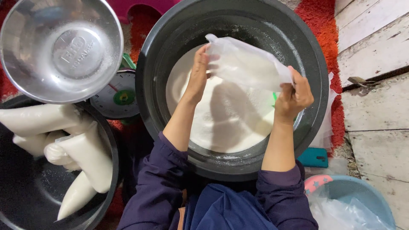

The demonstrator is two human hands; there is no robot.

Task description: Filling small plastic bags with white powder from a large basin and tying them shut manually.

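Both hands work over the big dark basin (313, 106): the left hand (199, 72) is closed in a pinch on one top corner of a thin clear plastic bag (247, 64), fingers curled over its edge, and the right hand (296, 96) is closed on the opposite corner, so the bag hangs stretched between them above the heap of fine white granules (221, 123) that fills the basin's floor. It looks as if the bag already has some white stuff in it, though the film is cloudy and I cannot tell how much. The main risk, as I judge it, is the grip: each hand holds only a small fold of slippery film, and if one corner slides free the bag would tip and spill; over the basin that costs little, but toward the basin's right rim the granules could go onto the red rug (328, 38) and the pale floorboards (375, 51). A mouth held too slack could also fold shut and send granules down the outside of the bag. Left of the basin stand a steel bowl (106, 47) on a small dial scale (117, 96), and below them a second dark basin (25, 196) with filled white bags (87, 157); lifting the bag across that gap one-handed could stretch or tear the film. Right of and below the big basin, a light blue tub (362, 187) holds more clear plastic
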